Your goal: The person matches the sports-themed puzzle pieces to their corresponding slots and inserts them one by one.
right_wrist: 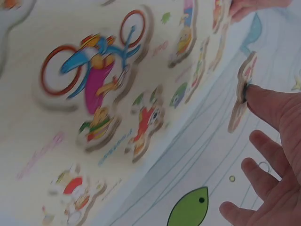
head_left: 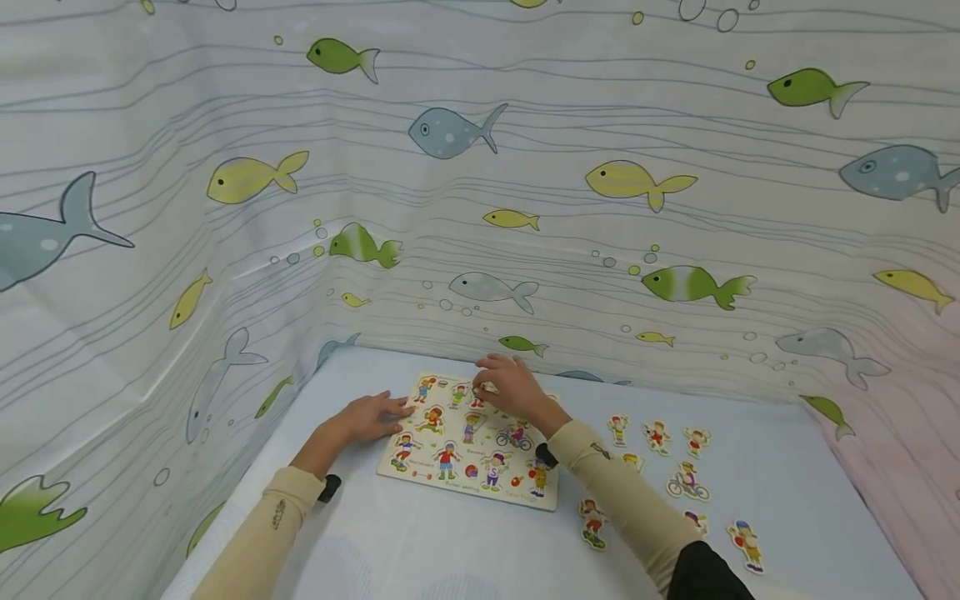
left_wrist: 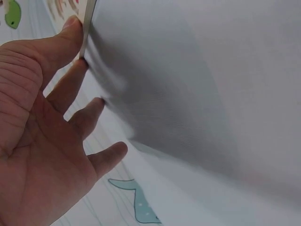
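A pale wooden puzzle board [head_left: 480,498], printed with cartoon children at sports, lies on the table. My left hand [head_left: 371,418] is at its left edge; in the left wrist view the thumb [left_wrist: 70,30] overlaps the board edge, the index fingertip touches its side, and the other fingers are spread. Above the board's far edge, my right hand [head_left: 513,390] pinches a small puzzle piece [right_wrist: 244,73] by its dark peg. That piece is seen nearly edge-on in the right wrist view, and the index finger is hidden behind it.
Several loose puzzle pieces lie right of the board, among them a cyclist piece [head_left: 686,482], a skateboarder piece [head_left: 592,523] and a ball player piece [head_left: 746,546]. My right forearm reaches over the board's right side. A fish-patterned curtain [head_left: 555,250] surrounds the table.
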`<move>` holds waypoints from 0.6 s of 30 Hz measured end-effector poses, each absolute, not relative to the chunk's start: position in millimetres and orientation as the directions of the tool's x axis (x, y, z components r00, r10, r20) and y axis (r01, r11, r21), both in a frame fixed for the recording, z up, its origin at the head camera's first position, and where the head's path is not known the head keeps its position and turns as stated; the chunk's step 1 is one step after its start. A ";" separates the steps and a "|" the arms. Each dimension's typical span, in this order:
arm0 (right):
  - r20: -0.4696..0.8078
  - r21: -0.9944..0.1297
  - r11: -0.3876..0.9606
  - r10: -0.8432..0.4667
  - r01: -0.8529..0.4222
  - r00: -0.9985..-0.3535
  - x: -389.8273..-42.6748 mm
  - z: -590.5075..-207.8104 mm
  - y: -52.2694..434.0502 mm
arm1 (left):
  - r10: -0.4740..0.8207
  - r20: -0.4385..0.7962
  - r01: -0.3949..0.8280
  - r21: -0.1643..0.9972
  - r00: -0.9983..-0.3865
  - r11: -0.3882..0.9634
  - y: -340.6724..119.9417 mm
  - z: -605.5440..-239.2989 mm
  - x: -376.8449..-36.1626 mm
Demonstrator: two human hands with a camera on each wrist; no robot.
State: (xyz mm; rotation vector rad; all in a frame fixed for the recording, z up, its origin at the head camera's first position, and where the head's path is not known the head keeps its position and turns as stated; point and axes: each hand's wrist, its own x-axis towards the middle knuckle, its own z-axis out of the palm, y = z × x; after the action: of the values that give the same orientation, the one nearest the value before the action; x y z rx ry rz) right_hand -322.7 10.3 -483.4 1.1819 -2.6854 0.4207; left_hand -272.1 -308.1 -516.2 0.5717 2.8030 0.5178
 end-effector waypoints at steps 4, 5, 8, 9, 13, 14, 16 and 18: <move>0.265 -0.219 0.630 -0.696 -0.745 -0.667 -324.0 -483.3 -3.0 | 0.398 -0.162 0.316 0.376 -0.903 0.871 -305.1 -517.2 -274.7; 0.261 -0.222 0.626 -0.701 -0.748 -0.664 -324.5 -483.8 -6.7 | 0.390 -0.169 0.306 0.376 -0.905 0.874 -304.9 -517.9 -275.0; 0.250 -0.218 0.610 -0.719 -0.761 -0.648 -325.0 -484.1 -17.4 | 0.390 -0.178 0.305 0.373 -0.903 0.876 -304.9 -520.2 -274.8; 0.249 -0.221 0.605 -0.723 -0.765 -0.644 -325.2 -483.5 -20.5 | 0.393 -0.177 0.307 0.375 -0.902 0.875 -305.3 -520.9 -274.9; 0.259 -0.212 0.599 -0.728 -0.772 -0.635 -327.6 -480.9 -32.0 | 0.414 -0.153 0.332 0.382 -0.898 0.862 -306.3 -521.2 -275.6; 0.257 -0.209 0.598 -0.730 -0.774 -0.633 -329.0 -480.8 -34.9 | 0.413 -0.149 0.333 0.383 -0.898 0.862 -306.4 -520.4 -275.7; 0.253 -0.198 0.596 -0.736 -0.778 -0.628 -331.9 -481.0 -40.8 | 0.414 -0.146 0.335 0.381 -0.898 0.862 -306.3 -518.9 -275.6; 0.229 -0.203 0.602 -0.738 -0.773 -0.635 -334.5 -481.6 -45.5 | 0.421 -0.144 0.341 0.384 -0.896 0.858 -305.2 -517.8 -275.8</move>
State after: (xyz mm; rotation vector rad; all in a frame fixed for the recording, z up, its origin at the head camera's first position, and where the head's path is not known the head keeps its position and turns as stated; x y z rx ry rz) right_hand -334.5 -45.5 -481.6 1.2798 -2.7015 0.4305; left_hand -275.8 -305.2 -517.8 0.5841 2.8103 0.5207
